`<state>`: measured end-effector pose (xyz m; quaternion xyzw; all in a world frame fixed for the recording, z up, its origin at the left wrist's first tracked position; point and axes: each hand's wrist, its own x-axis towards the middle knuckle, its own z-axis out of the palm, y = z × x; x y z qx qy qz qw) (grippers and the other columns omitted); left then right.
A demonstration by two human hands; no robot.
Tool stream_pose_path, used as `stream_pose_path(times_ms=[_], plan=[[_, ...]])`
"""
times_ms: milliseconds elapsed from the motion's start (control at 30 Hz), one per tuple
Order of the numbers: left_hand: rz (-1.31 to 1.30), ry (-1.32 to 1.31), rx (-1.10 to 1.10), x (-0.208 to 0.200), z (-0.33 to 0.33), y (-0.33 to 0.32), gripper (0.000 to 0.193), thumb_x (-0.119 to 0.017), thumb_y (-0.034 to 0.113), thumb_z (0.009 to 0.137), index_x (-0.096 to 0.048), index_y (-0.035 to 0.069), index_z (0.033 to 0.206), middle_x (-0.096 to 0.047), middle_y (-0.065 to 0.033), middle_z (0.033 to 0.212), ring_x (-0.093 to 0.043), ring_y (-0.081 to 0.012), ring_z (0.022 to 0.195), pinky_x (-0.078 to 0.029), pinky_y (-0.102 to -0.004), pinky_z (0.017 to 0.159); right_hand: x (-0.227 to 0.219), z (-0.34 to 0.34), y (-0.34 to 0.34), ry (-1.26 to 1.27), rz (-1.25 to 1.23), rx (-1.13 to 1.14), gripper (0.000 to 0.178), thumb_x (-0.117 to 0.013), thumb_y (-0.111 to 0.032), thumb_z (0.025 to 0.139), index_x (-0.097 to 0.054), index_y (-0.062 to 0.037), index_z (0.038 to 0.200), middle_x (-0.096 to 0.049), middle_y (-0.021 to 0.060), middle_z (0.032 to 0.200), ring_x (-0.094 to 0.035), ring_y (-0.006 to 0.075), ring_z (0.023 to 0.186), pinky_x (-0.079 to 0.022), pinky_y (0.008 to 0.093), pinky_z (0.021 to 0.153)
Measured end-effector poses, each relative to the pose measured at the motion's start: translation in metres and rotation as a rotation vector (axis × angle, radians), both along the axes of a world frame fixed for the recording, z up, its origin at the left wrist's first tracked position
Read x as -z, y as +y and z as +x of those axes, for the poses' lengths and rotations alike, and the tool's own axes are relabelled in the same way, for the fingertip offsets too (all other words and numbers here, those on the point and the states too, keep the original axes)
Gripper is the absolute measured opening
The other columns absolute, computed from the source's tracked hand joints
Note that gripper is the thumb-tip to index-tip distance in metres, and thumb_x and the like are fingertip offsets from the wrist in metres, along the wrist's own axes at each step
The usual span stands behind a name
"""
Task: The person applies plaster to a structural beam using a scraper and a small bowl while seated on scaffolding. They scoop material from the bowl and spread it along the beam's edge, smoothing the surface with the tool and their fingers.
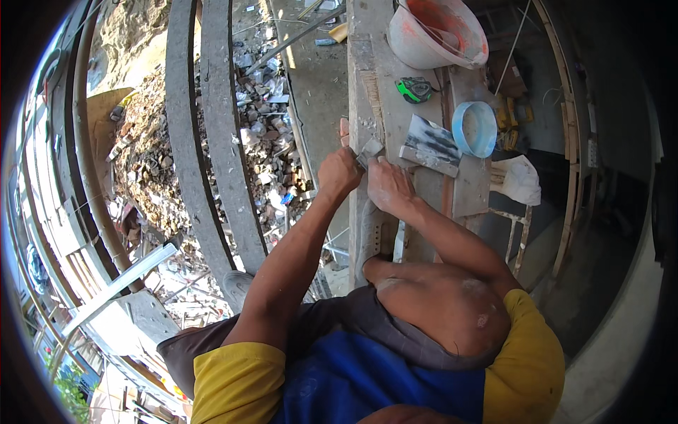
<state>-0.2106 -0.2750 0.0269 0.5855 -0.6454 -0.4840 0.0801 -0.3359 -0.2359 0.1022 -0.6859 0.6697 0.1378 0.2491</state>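
Observation:
My left hand (340,174) is closed on a small flat grey piece (370,150), whose exact kind I cannot make out. Right beside it, my right hand (390,186) has its fingers curled against the same piece's near side. Both hands are over a pale, dusty ledge (361,92). To the right of them lies a flat plate smeared white and black (432,141), with a pale strip along its near edge. A green and black tape measure (413,90) rests farther off, and a light blue round tub (474,130) stands right of the plate.
A whitish bucket stained orange-red inside (438,35) stands at the far end. Two long grey planks (215,106) run along the left, above rubble (265,152) well below. A white sack (517,179) lies at the right, by a metal frame (521,233). My bent knee is close behind my right hand.

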Motion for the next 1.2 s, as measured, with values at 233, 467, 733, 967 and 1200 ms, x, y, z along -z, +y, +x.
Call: stream_pose_path(times_ms=[233, 467, 733, 967, 1200], plan=[[0.019, 0.028, 0.005, -0.005, -0.006, 0.007, 0.027, -0.064, 0.023, 0.079, -0.065, -0.001, 0.090, -0.067, -0.0280, 0.091, -0.066, -0.0443, 0.087, -0.053, -0.0508, 0.076, -0.001, -0.002, -0.021, 0.005, 0.052, 0.209, 0.022, -0.049, -0.009, 0.085, -0.060, 0.0036, 0.101, -0.062, 0.0293, 0.106, -0.062, 0.0475, 0.099, -0.050, 0.0527, 0.087], [-0.045, 0.005, 0.009, -0.009, -0.001, -0.006, 0.030, -0.060, 0.022, 0.079, -0.064, -0.005, 0.092, -0.066, -0.0304, 0.091, -0.065, -0.0460, 0.087, -0.053, -0.0516, 0.077, 0.029, -0.010, 0.002, -0.119, -0.122, 0.182, 0.018, -0.045, -0.009, 0.088, -0.057, 0.0023, 0.094, -0.062, 0.0304, 0.096, -0.062, 0.0499, 0.088, -0.049, 0.0565, 0.080], [-0.036, 0.007, 0.037, -0.014, 0.001, -0.009, 0.031, -0.060, 0.022, 0.080, -0.064, -0.005, 0.095, -0.067, -0.0294, 0.094, -0.065, -0.0459, 0.089, -0.053, -0.0511, 0.081, 0.029, -0.015, -0.022, -0.057, -0.123, 0.261, 0.021, -0.046, -0.013, 0.088, -0.058, 0.0021, 0.094, -0.063, 0.0303, 0.092, -0.062, 0.0499, 0.084, -0.050, 0.0565, 0.078], [-0.023, -0.012, 0.033, -0.009, 0.010, -0.011, 0.031, -0.058, 0.021, 0.080, -0.064, -0.005, 0.096, -0.067, -0.0290, 0.096, -0.065, -0.0452, 0.091, -0.052, -0.0507, 0.082, 0.017, 0.003, -0.016, -0.049, -0.047, 0.130, 0.017, -0.045, -0.011, 0.088, -0.056, 0.0004, 0.093, -0.063, 0.0277, 0.089, -0.063, 0.0482, 0.080, -0.050, 0.0557, 0.073], [-0.059, -0.018, 0.048, -0.002, 0.009, -0.007, 0.031, -0.055, 0.019, 0.081, -0.064, -0.005, 0.097, -0.066, -0.0292, 0.098, -0.065, -0.0454, 0.092, -0.052, -0.0509, 0.082, 0.024, -0.002, -0.015, -0.100, -0.295, -0.014, 0.009, -0.048, -0.010, 0.085, -0.054, -0.0029, 0.083, -0.061, 0.0242, 0.082, -0.063, 0.0448, 0.076, -0.049, 0.0569, 0.070]])
